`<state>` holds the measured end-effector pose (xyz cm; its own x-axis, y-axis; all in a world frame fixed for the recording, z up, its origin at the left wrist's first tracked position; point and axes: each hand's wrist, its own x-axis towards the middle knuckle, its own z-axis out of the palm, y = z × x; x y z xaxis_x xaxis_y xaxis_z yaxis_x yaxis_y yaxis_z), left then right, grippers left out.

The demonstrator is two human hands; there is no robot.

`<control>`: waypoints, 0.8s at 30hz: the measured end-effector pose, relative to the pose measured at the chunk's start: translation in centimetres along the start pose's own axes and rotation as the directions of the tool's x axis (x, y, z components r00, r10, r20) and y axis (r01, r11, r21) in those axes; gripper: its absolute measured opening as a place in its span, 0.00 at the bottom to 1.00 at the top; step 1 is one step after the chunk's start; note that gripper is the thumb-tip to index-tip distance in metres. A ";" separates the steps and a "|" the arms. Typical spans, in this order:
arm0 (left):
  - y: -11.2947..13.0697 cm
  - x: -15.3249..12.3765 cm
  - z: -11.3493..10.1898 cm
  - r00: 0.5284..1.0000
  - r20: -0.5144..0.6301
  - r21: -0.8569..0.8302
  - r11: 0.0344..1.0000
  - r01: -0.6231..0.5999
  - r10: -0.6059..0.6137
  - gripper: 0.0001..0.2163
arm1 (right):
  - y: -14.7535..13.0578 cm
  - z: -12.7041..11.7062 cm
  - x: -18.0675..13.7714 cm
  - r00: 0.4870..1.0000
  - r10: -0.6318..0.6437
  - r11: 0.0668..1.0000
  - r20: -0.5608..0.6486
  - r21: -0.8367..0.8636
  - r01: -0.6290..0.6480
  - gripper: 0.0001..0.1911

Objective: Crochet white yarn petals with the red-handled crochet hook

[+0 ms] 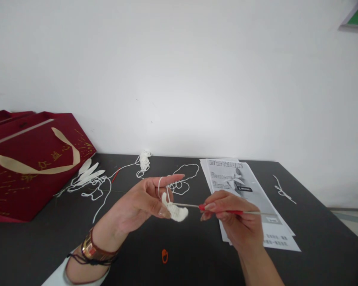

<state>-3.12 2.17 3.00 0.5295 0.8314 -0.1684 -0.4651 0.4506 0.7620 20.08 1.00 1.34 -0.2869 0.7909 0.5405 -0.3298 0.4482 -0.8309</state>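
My left hand (149,200) pinches a small white crochet piece (179,213) between thumb and fingers, its index finger stretched out to the right. White yarn (160,184) loops over that index finger and runs down to the piece. In my right hand (237,216) is a crochet hook (205,207) with a red grip, held like a pen. Its thin metal shaft points left, and the tip meets the top edge of the crochet piece. Whether the tip sits inside a stitch is too small to tell.
An orange stitch marker (165,256) lies on the dark table (131,254) near the front. Printed sheets (256,182) are at the right, beside a short knotted yarn (282,190). White petal-shaped pieces (89,172), a yarn bundle (144,159) and a red paper bag (38,167) occupy the left.
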 end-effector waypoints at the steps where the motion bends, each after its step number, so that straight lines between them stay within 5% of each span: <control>1: 0.0 -0.1 0.0 1.000 0.007 0.013 1.000 -0.003 0.003 0.32 | 0.0 0.0 0.1 1.000 0.020 0.999 -0.016 0.047 -0.019 0.07; 8: -0.3 -0.4 0.9 0.978 -0.077 0.291 0.943 -0.162 0.192 0.25 | 0.7 1.0 0.7 0.950 0.273 0.904 -0.154 0.378 -0.198 0.06; 13: -1.0 -0.1 1.8 0.861 -0.063 0.542 0.742 -0.395 0.504 0.25 | 1.7 1.9 1.1 0.831 0.521 0.727 -0.194 0.611 -0.313 0.07; 16: -1.8 0.3 2.1 0.815 -0.083 0.584 0.691 -0.427 0.574 0.26 | 2.3 2.4 1.1 0.787 0.585 0.677 -0.198 0.653 -0.338 0.08; 20: -2.6 0.8 2.2 0.784 -0.170 0.577 0.706 -0.412 0.597 0.25 | 2.4 3.0 0.8 0.798 0.549 0.732 -0.249 0.605 -0.314 0.09; 24: -3.0 1.0 2.3 0.763 -0.250 0.586 0.720 -0.372 0.597 0.24 | 2.2 3.3 0.5 0.845 0.409 0.880 -0.346 0.394 -0.264 0.07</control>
<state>0.42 0.89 1.96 -0.0507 0.9841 0.1702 -0.1160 -0.1750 0.9777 16.29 0.96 0.22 -0.0659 0.9953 0.0713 -0.5689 0.0212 -0.8221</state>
